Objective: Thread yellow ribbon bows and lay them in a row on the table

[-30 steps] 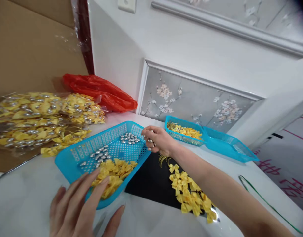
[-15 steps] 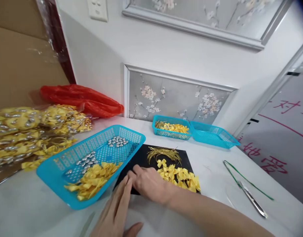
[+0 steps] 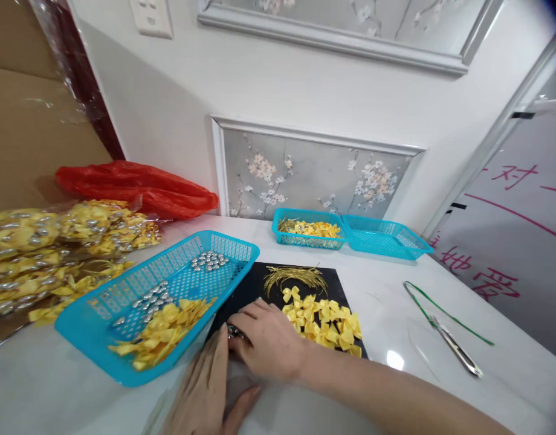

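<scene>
My right hand [image 3: 269, 339] is curled over a small cluster of silver beads [image 3: 235, 332] at the near left corner of a black mat [image 3: 339, 284]. Only part of that cluster shows between the fingers. My left hand [image 3: 200, 386] rests on its edge beside it, fingers stretched out and thumb apart, with the fingertips close to the beads. Yellow ribbon bows [image 3: 323, 320] lie on the mat to the right, and a bundle of gold wire ties [image 3: 296, 278] lies behind them. Left of the mat, a blue basket [image 3: 85, 338] holds more silver beads and yellow bows.
Two smaller blue baskets [image 3: 387, 241] stand by the wall, one holding bows. Tweezers [image 3: 457, 347] and a green cord [image 3: 459, 320] lie at right. Bagged yellow bow strands [image 3: 24, 260] and a red plastic bag [image 3: 137, 187] are at left.
The view has shifted slightly. My right hand's fingers have drawn in and silver beads now show under them. My left hand stays flat beside it, a little lower.
</scene>
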The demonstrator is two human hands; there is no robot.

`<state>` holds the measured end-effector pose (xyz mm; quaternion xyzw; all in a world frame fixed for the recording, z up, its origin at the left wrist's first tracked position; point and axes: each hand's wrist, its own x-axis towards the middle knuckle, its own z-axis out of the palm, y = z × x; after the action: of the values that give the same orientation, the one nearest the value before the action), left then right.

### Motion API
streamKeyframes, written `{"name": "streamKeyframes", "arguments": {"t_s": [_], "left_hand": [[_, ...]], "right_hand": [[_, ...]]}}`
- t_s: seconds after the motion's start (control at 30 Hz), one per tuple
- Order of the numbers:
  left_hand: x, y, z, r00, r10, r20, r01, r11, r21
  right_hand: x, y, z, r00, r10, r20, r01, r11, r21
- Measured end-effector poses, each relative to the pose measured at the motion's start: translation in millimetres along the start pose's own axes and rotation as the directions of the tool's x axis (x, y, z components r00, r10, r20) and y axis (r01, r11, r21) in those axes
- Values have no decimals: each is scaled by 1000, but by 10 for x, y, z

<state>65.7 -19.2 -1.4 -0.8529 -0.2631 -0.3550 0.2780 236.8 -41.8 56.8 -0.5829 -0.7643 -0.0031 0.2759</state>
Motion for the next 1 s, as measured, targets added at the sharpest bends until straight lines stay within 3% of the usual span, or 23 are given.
{"name": "streamKeyframes", "arguments": {"t_s": [0.17,0.3,0.4,0.63,0.77,0.9,1.0], "left_hand": [[17,1,-71,995,25,97,-22,999,-33],[24,23,-104,991,16,129,-11,999,-39],[39,29,-92,994,32,109,-30,999,-16],[50,16,-85,993,92,69,-91,996,-15],[26,47,-107,994,67,92,-66,998,-12],[46,83,-158,995,19,97,-18,1000,-11],[43,23,-266,998,68,-15,-69,996,-62]], "right_hand": [[-45,199,-341,998,51,-25,-47,989,140],[-133,356,-537,993,105,-50,-97,985,142],[-165,364,-508,998,55,-18,-53,993,107],[-116,232,-209,991,-78,106,76,997,24],[-109,222,-302,987,-114,110,111,993,27],[217,203,-552,997,-66,37,66,998,-10],[706,148,-598,998,-37,57,42,996,-74]]}}
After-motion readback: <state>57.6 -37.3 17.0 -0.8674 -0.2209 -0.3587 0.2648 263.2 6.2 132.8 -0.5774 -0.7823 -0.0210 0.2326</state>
